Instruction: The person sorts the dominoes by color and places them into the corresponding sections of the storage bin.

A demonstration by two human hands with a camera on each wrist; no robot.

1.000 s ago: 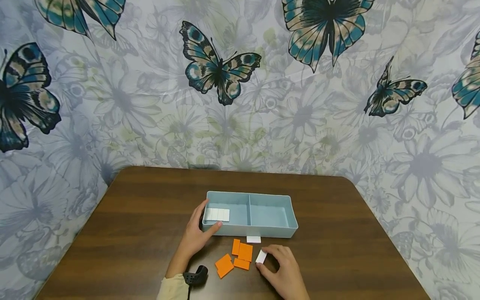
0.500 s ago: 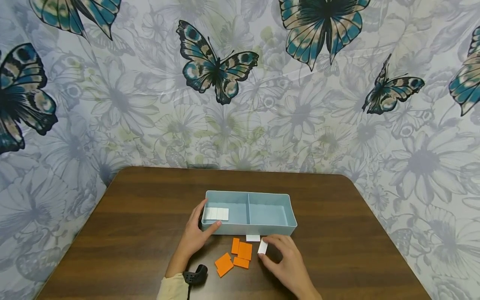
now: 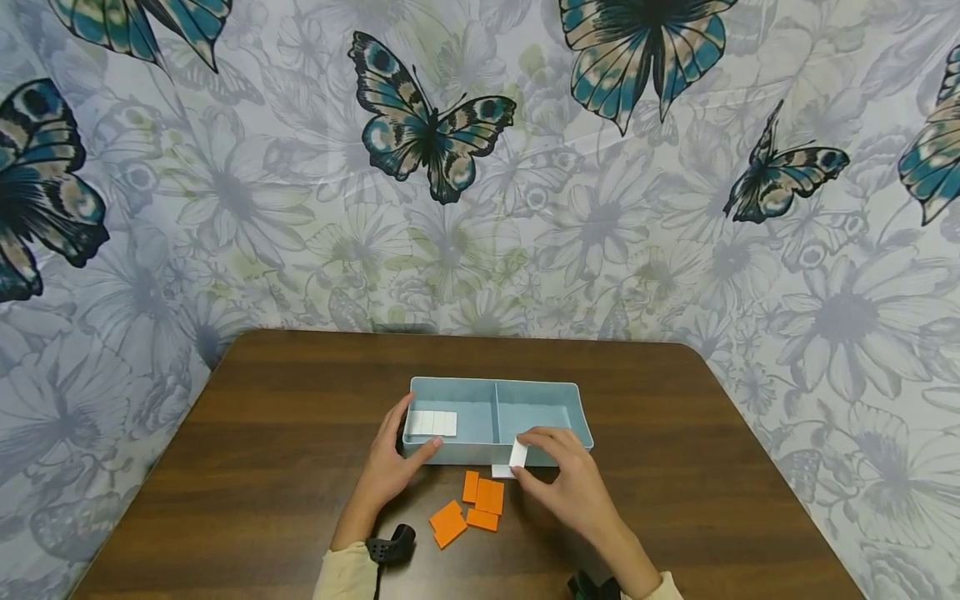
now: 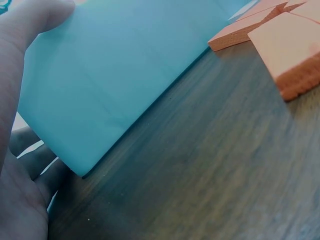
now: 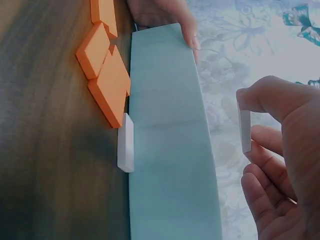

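A light blue two-compartment box [image 3: 463,455] stands on the table. My left hand [image 3: 390,468] holds its left end, thumb at the front rim and fingers along the end wall. Between thumb and fingertips my right hand [image 3: 564,477] pinches a small white rectangular block [image 3: 518,452], raised in front of the divider; the right wrist view shows this pinched block [image 5: 244,125] off to the open side of the box wall. Several white blocks [image 3: 433,423] lie in a row inside the left compartment. Another white block [image 5: 126,145] lies on the table against the front wall.
Several orange blocks [image 3: 490,495] lie in a loose group on the table [image 3: 300,417] in front of the box. The right compartment [image 3: 543,404] holds nothing visible. Behind the table hangs a butterfly-patterned cloth [image 3: 450,267]. Dark wrist devices [image 3: 393,546] sit on both forearms.
My right hand has carried the white block up and away from me, from beside the orange blocks to the box's front wall. The left hand has stayed on the box.
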